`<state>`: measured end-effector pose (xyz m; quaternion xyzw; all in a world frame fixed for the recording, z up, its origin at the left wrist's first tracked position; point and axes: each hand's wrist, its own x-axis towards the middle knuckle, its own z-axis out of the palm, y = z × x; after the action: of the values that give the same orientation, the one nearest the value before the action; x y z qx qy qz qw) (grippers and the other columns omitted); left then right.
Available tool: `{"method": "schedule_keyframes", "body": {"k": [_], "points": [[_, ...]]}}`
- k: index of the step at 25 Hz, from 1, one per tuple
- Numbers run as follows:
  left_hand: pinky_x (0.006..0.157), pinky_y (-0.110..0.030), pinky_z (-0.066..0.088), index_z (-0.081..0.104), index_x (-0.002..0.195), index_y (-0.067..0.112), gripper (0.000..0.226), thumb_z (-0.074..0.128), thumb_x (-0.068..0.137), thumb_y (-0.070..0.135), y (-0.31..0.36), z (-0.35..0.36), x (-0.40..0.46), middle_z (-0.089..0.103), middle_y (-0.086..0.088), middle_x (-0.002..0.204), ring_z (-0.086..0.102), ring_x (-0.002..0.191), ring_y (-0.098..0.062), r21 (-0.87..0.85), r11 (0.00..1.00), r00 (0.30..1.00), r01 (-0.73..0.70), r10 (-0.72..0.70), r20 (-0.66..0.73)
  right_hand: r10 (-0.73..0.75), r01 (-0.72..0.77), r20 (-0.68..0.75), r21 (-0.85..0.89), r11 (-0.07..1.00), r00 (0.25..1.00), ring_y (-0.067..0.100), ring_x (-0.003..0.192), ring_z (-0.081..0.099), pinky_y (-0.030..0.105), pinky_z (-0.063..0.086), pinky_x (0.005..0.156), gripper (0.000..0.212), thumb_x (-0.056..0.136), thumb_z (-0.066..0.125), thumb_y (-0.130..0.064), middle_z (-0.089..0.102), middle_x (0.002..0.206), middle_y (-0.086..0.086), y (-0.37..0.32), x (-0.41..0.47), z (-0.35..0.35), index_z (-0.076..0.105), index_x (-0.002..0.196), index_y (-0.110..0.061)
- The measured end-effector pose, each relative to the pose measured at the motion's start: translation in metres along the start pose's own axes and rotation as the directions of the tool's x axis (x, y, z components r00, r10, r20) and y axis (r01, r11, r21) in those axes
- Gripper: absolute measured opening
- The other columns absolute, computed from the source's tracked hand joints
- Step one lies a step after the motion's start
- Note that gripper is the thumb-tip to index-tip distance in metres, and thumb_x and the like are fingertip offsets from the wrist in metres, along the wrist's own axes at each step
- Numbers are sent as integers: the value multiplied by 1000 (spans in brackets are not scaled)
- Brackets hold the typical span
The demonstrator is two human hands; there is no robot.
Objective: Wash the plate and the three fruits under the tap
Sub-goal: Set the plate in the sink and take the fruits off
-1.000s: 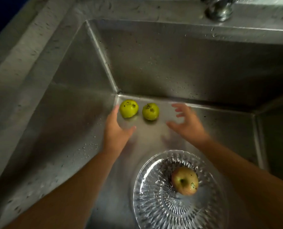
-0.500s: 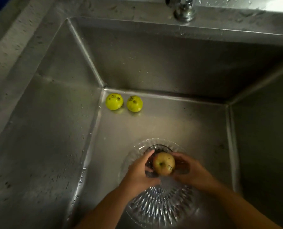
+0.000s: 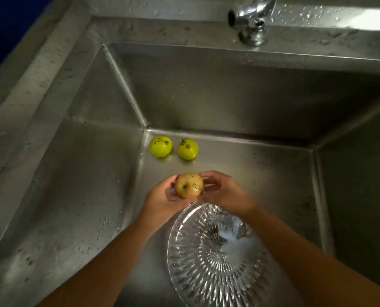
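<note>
A reddish-yellow apple (image 3: 189, 185) with dark specks is held between both hands above the sink floor. My left hand (image 3: 162, 201) cups its left side, and my right hand (image 3: 225, 194) grips its right side. Just below them a ribbed clear glass plate (image 3: 206, 269) lies on the sink bottom with nothing on it. Two green fruits, one (image 3: 160, 146) beside the other (image 3: 187, 148), sit side by side in the far left corner of the sink. The chrome tap (image 3: 251, 21) stands on the back ledge; no water stream is visible.
The steel sink (image 3: 229, 89) has steep walls on all sides, dotted with water drops. A grey speckled counter edge (image 3: 29, 69) runs along the left. Bare sink floor lies to the right of the green fruits.
Both hands pulled back from the green fruits, closed on the apple lying on the plate, and lifted it off and forward. The plate now holds nothing.
</note>
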<state>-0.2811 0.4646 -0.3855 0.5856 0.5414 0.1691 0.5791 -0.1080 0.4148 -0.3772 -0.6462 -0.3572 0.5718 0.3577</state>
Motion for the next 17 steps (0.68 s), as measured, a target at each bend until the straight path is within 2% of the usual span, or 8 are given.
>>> {"method": "schedule_keyframes", "body": {"k": [2,4,6,10,13,14,15,17], "points": [[70,-16,52,62,109,10,65,83,49,18,3,-18,14,67,8,81,61,68,4,14,1000,997,-7,8,-71,-5,6,-10,68,998,1000,25,91,59,39,52,82,48,69,65,17,63,106,20,-8,24,21,55,113,1],[80,-31,51,61,111,13,74,78,42,31,3,-32,26,66,-4,88,60,78,-10,69,998,991,6,4,-134,-13,18,-56,85,996,998,25,94,59,43,49,90,45,72,64,15,63,113,25,-8,43,40,54,115,4],[78,-37,51,62,111,11,69,76,44,26,-1,-38,35,65,-8,89,57,78,-15,74,997,988,22,-10,-154,-17,25,-115,72,997,993,30,98,62,42,48,94,41,74,63,11,63,115,28,-7,57,53,55,114,5],[59,-16,49,62,110,11,51,77,63,-1,-12,-45,43,64,-8,85,55,64,-2,41,998,990,39,-33,-139,-36,42,-106,50,998,994,43,107,59,48,45,98,37,75,61,12,62,115,32,-8,66,63,57,111,7],[84,-40,51,42,135,7,73,71,70,-8,-16,-41,37,56,-9,106,55,90,-18,-51,992,968,119,-128,-217,-15,14,-187,-6,1000,982,34,101,61,46,48,95,36,79,59,6,61,120,23,-6,55,41,59,114,-1],[86,-45,50,36,138,5,76,70,71,-7,-17,-38,30,53,-10,110,55,91,-20,-61,985,955,161,-171,-244,-8,-3,-247,-44,999,969,30,96,63,43,53,89,34,80,59,2,64,117,17,-1,44,27,61,113,-6],[81,-45,51,38,137,4,71,69,74,-4,-19,-34,20,54,-12,111,57,87,-22,-47,979,945,196,-202,-256,-7,-27,-316,-105,994,949,25,87,65,32,57,78,32,80,60,-2,66,109,10,5,28,11,62,110,-10],[68,-36,52,51,122,3,45,66,80,7,-25,-26,-1,59,-14,105,57,72,-21,35,954,940,298,-286,-187,-32,-111,-434,-301,947,900,8,68,62,3,45,54,22,81,63,-11,65,86,-3,24,-13,-22,65,103,-16]]}}
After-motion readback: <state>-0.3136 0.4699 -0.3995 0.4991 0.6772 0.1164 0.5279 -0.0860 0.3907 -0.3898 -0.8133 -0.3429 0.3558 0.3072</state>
